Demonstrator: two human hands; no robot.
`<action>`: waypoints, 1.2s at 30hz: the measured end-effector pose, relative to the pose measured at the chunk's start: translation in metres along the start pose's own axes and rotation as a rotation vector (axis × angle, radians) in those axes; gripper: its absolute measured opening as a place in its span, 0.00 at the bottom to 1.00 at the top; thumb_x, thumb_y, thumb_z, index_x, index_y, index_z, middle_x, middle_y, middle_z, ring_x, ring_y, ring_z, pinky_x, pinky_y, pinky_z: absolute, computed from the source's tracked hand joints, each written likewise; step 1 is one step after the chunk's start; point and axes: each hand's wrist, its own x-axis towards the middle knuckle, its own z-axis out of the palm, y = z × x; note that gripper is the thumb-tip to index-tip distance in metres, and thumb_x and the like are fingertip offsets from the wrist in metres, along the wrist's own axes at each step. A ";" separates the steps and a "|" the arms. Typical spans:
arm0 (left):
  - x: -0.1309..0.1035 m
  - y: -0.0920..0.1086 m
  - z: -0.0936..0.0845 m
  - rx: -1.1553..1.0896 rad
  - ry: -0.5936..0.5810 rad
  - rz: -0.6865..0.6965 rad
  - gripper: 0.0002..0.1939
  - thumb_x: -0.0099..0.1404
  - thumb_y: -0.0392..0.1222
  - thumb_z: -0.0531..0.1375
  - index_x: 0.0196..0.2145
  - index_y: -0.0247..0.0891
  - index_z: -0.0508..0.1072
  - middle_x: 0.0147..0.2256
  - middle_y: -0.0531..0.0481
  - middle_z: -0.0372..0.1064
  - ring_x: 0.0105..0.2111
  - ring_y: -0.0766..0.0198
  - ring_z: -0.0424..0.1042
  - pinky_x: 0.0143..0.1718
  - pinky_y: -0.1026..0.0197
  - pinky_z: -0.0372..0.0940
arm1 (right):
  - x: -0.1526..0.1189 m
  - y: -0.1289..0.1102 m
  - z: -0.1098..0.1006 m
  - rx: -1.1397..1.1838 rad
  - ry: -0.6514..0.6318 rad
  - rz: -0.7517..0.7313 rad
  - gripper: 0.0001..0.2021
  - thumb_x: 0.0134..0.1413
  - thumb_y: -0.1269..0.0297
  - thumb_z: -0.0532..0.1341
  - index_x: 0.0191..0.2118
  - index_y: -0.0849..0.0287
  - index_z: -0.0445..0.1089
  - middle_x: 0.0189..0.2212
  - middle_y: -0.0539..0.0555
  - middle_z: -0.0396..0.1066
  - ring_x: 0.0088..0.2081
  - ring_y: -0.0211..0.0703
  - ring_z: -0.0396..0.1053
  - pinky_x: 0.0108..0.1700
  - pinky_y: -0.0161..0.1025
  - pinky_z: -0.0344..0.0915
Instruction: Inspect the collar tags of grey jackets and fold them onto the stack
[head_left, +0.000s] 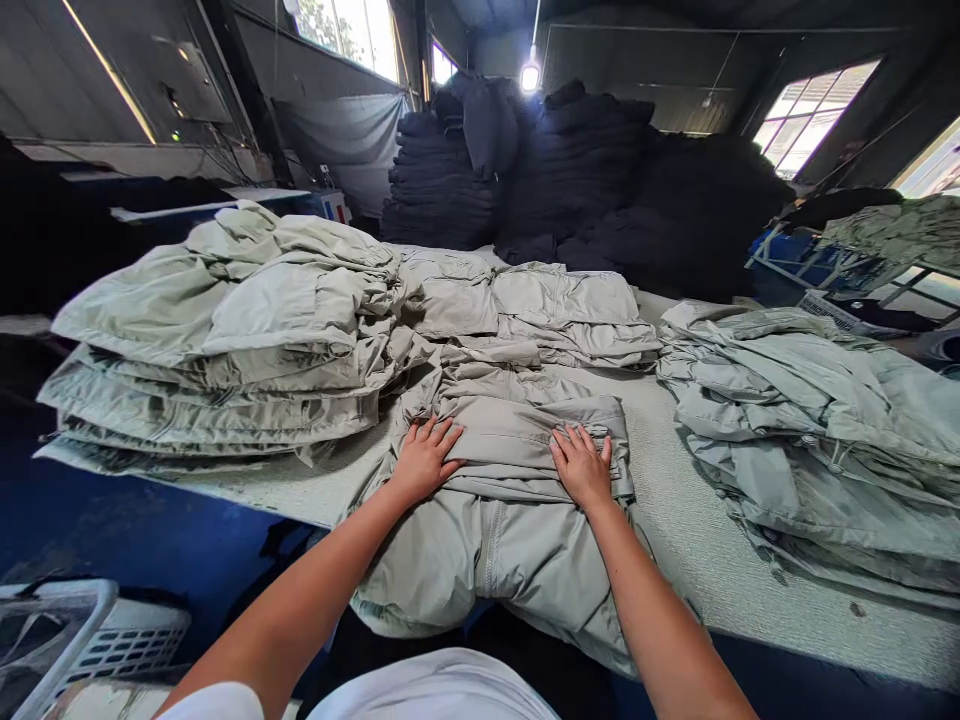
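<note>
1. Pale grey garment (510, 440), mid-desk (690, 510): upper part seems folded; lower part, draping towards 6 o'clock, apparently remains.
2. Left hand (426, 458) and right hand (582, 468) rest flat on it, gripping nothing.
3. Flat-folded stack (566, 298) at 12; rumpled pile (832, 450) at 3, perhaps unfinished.

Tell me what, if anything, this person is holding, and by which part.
Nothing appears clasped: the left grip and right grip lie open, palm-down, near opposite ends of the folded section of the pale garment.
</note>
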 end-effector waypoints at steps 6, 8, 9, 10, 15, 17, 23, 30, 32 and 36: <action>-0.015 0.001 -0.005 -0.017 0.024 0.000 0.30 0.73 0.57 0.59 0.69 0.48 0.67 0.69 0.44 0.64 0.70 0.42 0.59 0.70 0.36 0.53 | -0.012 -0.006 -0.003 0.026 0.013 0.002 0.23 0.75 0.55 0.49 0.63 0.52 0.74 0.66 0.59 0.70 0.70 0.59 0.58 0.72 0.73 0.32; -0.019 0.002 -0.006 -0.025 0.039 0.000 0.30 0.73 0.56 0.59 0.69 0.49 0.67 0.68 0.44 0.65 0.69 0.42 0.60 0.70 0.37 0.53 | -0.015 -0.007 -0.003 0.034 0.012 0.007 0.23 0.75 0.54 0.48 0.62 0.52 0.74 0.66 0.58 0.69 0.70 0.59 0.58 0.72 0.74 0.32; -0.021 0.002 -0.006 -0.029 0.045 0.000 0.30 0.73 0.56 0.59 0.69 0.49 0.67 0.68 0.45 0.65 0.69 0.43 0.60 0.70 0.37 0.53 | -0.016 -0.008 -0.004 0.037 0.011 0.010 0.23 0.75 0.54 0.48 0.62 0.52 0.74 0.66 0.58 0.69 0.70 0.60 0.58 0.72 0.74 0.32; -0.022 0.002 -0.006 -0.032 0.049 0.000 0.30 0.73 0.56 0.59 0.69 0.49 0.67 0.68 0.44 0.66 0.69 0.43 0.60 0.70 0.37 0.53 | -0.018 -0.008 -0.004 0.041 0.008 0.010 0.23 0.75 0.54 0.48 0.62 0.52 0.74 0.66 0.58 0.69 0.70 0.60 0.58 0.71 0.74 0.32; -0.028 0.002 -0.007 -0.045 0.054 0.006 0.30 0.73 0.56 0.59 0.69 0.48 0.67 0.68 0.44 0.66 0.69 0.43 0.60 0.70 0.36 0.52 | -0.024 -0.011 -0.009 0.048 0.012 0.010 0.23 0.74 0.55 0.49 0.61 0.52 0.75 0.65 0.59 0.70 0.70 0.60 0.59 0.72 0.73 0.33; -0.030 0.003 -0.007 -0.049 0.056 0.006 0.30 0.73 0.56 0.59 0.69 0.48 0.67 0.68 0.43 0.66 0.69 0.43 0.60 0.70 0.36 0.52 | -0.026 -0.013 -0.011 0.044 0.008 0.016 0.23 0.74 0.55 0.49 0.61 0.52 0.75 0.65 0.58 0.70 0.70 0.60 0.59 0.72 0.73 0.34; -0.038 0.006 -0.006 -0.049 0.068 -0.002 0.30 0.73 0.57 0.60 0.69 0.48 0.68 0.67 0.43 0.67 0.69 0.43 0.61 0.70 0.36 0.53 | -0.033 -0.013 -0.011 0.024 0.014 0.023 0.23 0.74 0.55 0.48 0.61 0.50 0.76 0.65 0.57 0.71 0.69 0.61 0.60 0.72 0.73 0.35; -0.038 0.007 -0.012 -0.090 0.058 -0.016 0.30 0.73 0.58 0.60 0.67 0.47 0.69 0.66 0.44 0.68 0.69 0.45 0.61 0.70 0.37 0.52 | -0.032 -0.009 -0.006 0.062 0.062 0.027 0.24 0.73 0.54 0.47 0.57 0.50 0.78 0.62 0.58 0.74 0.67 0.61 0.63 0.72 0.71 0.36; -0.037 0.006 -0.014 -0.112 0.051 -0.021 0.29 0.72 0.56 0.62 0.67 0.47 0.70 0.66 0.44 0.69 0.69 0.46 0.62 0.71 0.38 0.51 | -0.030 -0.010 -0.006 0.082 0.063 0.043 0.24 0.73 0.55 0.47 0.58 0.52 0.78 0.62 0.59 0.74 0.66 0.60 0.63 0.72 0.71 0.35; -0.032 0.003 -0.013 -0.127 0.044 -0.027 0.29 0.71 0.56 0.63 0.66 0.47 0.71 0.65 0.43 0.70 0.68 0.47 0.62 0.71 0.37 0.51 | -0.029 -0.012 -0.005 0.057 0.087 0.082 0.25 0.72 0.56 0.48 0.62 0.57 0.74 0.64 0.63 0.71 0.68 0.60 0.59 0.72 0.69 0.37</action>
